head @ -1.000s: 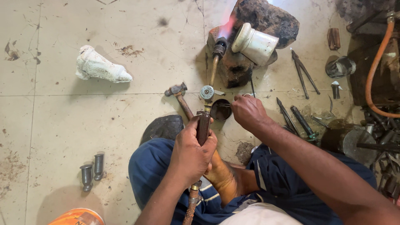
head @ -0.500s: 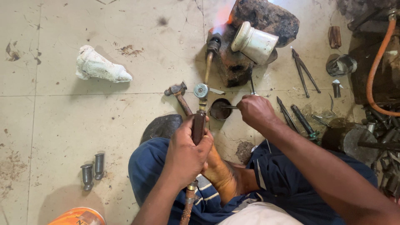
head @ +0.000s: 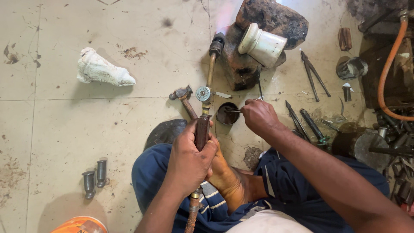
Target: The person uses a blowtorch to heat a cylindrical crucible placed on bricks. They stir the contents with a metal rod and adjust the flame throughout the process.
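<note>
My left hand [head: 189,160] is wrapped around the dark handle of a brass blowtorch [head: 203,93]. The torch's nozzle points away from me, and a pale flame plays beside a dark stone block [head: 276,19]. A white ceramic cylinder [head: 262,44] lies tilted on that block. My right hand [head: 258,116] pinches thin metal tweezers [head: 233,110], whose tips reach into a small dark round cup [head: 224,116] on the floor. The cup sits just right of the torch's valve. A hose runs from the torch back between my knees.
A hammer [head: 183,97] lies left of the torch. A white plaster lump [head: 101,69] and two small metal cylinders [head: 95,177] sit on the tiled floor to the left. Tongs [head: 315,75], files [head: 311,125], an orange hose [head: 386,73] and metal clutter fill the right side.
The torch has shifted a little to the left, uncovering the small cup. My right hand has brought the tweezers' tips down into the cup.
</note>
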